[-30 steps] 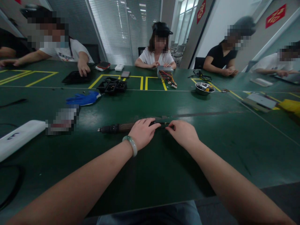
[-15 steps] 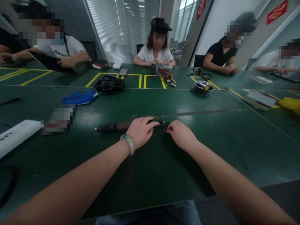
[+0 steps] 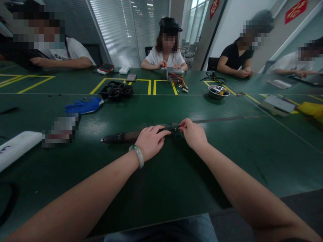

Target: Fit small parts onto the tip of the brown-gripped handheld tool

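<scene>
Sideways, the screwdriver [image 3: 123,137] lies under left hand [image 3: 150,142], right hand [image 3: 193,134] pinching its end.

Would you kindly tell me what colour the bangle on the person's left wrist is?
Pale, milky green; the head view shows the bangle clearly.

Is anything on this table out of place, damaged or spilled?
Nothing looks spilled or broken. One blue glove lies crumpled with no partner, beyond the electric screwdriver, and coloured wires trail loose from the grey box opposite.
</scene>
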`<state>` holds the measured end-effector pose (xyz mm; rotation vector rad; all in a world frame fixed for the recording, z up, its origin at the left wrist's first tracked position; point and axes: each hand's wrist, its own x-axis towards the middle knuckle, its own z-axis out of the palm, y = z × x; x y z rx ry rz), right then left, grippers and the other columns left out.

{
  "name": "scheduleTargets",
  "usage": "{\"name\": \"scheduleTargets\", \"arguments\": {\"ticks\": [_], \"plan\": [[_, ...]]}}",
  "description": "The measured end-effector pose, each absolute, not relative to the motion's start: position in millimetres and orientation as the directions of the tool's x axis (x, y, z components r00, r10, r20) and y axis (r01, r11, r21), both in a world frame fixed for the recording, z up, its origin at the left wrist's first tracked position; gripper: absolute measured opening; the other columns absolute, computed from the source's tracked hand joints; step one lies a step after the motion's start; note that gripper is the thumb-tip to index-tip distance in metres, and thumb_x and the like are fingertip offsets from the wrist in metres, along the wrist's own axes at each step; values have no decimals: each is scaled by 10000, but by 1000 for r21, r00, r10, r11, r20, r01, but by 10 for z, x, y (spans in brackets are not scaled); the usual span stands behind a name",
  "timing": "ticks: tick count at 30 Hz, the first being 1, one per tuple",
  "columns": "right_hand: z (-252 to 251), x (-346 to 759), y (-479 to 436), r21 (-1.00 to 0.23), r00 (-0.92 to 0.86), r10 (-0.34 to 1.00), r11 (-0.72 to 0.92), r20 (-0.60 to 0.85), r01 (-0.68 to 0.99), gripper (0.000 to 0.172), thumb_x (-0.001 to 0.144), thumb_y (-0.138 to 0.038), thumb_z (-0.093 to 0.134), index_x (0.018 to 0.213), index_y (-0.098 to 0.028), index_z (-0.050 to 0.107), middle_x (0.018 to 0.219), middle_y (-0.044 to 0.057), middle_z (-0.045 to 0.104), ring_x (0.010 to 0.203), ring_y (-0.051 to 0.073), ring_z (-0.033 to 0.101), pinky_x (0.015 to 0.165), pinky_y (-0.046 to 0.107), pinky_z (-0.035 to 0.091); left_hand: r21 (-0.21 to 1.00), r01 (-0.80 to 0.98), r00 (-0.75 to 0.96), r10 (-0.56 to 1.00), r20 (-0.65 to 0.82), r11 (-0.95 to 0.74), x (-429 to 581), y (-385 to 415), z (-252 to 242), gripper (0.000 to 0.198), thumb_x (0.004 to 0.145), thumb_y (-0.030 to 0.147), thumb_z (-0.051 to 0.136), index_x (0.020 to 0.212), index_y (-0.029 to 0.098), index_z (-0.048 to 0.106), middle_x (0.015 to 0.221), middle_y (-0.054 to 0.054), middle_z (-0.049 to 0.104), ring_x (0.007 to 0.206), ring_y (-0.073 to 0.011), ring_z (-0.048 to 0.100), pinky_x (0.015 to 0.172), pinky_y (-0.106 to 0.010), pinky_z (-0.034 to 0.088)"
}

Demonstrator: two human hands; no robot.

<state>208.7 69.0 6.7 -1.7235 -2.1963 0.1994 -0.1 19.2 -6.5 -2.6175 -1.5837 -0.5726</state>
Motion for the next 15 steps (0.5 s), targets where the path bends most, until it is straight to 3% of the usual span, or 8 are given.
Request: {"name": "scheduleTargets", "arguments": {"ticks": [8,15], "plan": [[1,2049,476,-347,-340,921,387,190,854,115,917,-299,545,957,-267,648,897,-31,689,790,152,614,712,268,411,176,860,405,850,338,-479,5,195,-75,340,911,258,469,1232,312,568,1299,-33,534,1142,-245,517,961,-456,413],[-31,1937,434,-251,-434,875,479,215,841,98,927,-247,535,947,-203,620,953,26,680,862,169,610,781,279,414,172,865,397,853,339,-471,8,207,-88,329,902,261,483,1213,308,579,1286,-36,542,1129,-246,524,956,-450,411]]}}
